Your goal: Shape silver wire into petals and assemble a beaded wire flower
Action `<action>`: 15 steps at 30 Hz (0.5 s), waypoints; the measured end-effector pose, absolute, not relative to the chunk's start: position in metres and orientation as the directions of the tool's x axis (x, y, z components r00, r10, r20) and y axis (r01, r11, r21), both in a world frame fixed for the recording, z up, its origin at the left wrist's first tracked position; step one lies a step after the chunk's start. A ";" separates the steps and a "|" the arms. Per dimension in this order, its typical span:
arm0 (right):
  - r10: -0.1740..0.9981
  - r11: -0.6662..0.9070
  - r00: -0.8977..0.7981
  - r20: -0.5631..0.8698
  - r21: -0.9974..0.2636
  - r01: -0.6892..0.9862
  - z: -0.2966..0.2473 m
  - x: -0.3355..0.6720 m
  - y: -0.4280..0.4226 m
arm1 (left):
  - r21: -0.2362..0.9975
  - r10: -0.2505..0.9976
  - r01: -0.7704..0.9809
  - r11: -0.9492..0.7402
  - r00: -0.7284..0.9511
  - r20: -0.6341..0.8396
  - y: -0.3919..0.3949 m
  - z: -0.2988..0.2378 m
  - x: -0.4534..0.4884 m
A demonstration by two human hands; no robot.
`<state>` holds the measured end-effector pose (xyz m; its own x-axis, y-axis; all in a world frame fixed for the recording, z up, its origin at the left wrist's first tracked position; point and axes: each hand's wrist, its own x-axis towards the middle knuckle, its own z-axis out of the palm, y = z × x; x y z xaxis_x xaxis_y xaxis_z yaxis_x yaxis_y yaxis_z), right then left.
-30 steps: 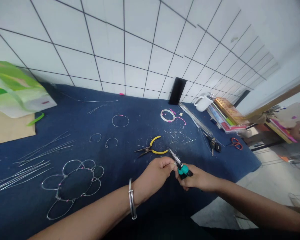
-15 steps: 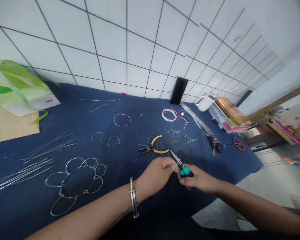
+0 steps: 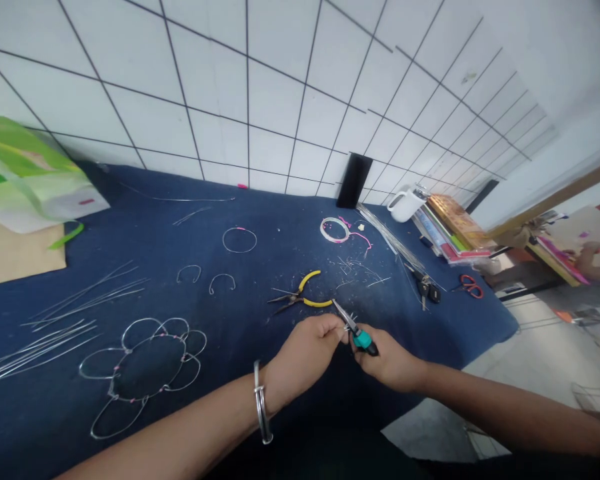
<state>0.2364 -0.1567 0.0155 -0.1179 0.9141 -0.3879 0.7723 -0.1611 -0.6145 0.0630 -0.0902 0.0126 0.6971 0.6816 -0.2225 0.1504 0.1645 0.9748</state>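
Note:
My right hand [image 3: 393, 360] is closed around needle-nose pliers [image 3: 363, 339] with teal and black handles, their jaws pointing up and left. Close beside those jaws, my left hand [image 3: 313, 347] pinches a small bit of silvery wire [image 3: 351, 320]; its exact shape is mostly hidden by the fingers. Just beyond my left hand lie yellow-handled pliers [image 3: 316, 303], spread apart on the blue cloth. To the left rests a flower-shaped wire frame [image 3: 121, 399] of loops around a ring with pink marks. Two small curved wire pieces [image 3: 222, 277] sit above it.
Straight wires [image 3: 45, 343] lie at the left, near a green and white bag [image 3: 30, 173]. Toward the tiled wall are a wire ring [image 3: 239, 251], a coil [image 3: 324, 230], a black block [image 3: 354, 180] and a white mug [image 3: 404, 205]. Red-handled scissors [image 3: 473, 287] lie right.
The whole view has shifted slightly, so things appear a little further left. Both hands keep their hold, the pliers staying beside my left fingertips.

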 end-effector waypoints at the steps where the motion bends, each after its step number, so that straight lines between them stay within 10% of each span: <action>1: 0.926 -0.116 -0.115 -0.359 -0.562 0.819 0.018 0.237 -0.155 | 0.971 0.685 0.158 0.180 0.688 -0.239 -0.092 0.012 0.064; 7: 0.971 0.112 -0.158 -0.178 -0.240 0.964 0.037 0.247 -0.142 | 0.966 0.717 0.177 0.186 0.648 -0.257 -0.098 0.014 0.065; 15: 0.839 -0.252 -0.289 -0.462 -0.800 0.545 0.039 0.243 -0.147 | 0.997 0.689 -0.071 -0.010 0.722 0.058 -0.088 0.017 0.063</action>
<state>0.2434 -0.1472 0.0390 -0.2886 0.8389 -0.4615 0.5449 -0.2524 -0.7996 0.0631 -0.0876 0.0166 0.7222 0.6892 0.0582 -0.0713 -0.0095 0.9974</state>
